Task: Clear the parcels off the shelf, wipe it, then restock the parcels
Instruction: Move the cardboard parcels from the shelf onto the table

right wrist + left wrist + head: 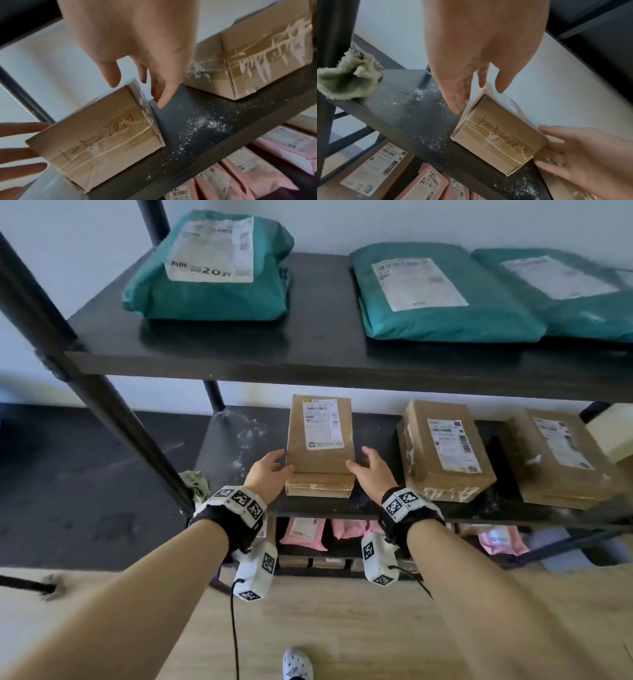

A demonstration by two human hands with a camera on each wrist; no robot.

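A brown cardboard parcel (318, 440) with a white label lies on the dusty dark middle shelf (239, 446), at its left part. My left hand (270, 469) is at the parcel's left side and my right hand (368, 470) at its right side. Both have straight fingers that hold nothing. In the left wrist view my left hand's fingers (455, 97) reach along the parcel (496, 138), with the thumb over its top edge. In the right wrist view my right hand's fingers (163, 94) point down beside the parcel (102, 142). White dust (202, 124) speckles the shelf.
Two more brown parcels (442, 450) (555, 457) lie to the right on the same shelf. A green cloth (195, 484) sits at its left front corner by the slanted black post (102, 392). Teal mailers (212, 268) (438, 292) fill the upper shelf, and pink mailers (305, 534) lie on the shelf below.
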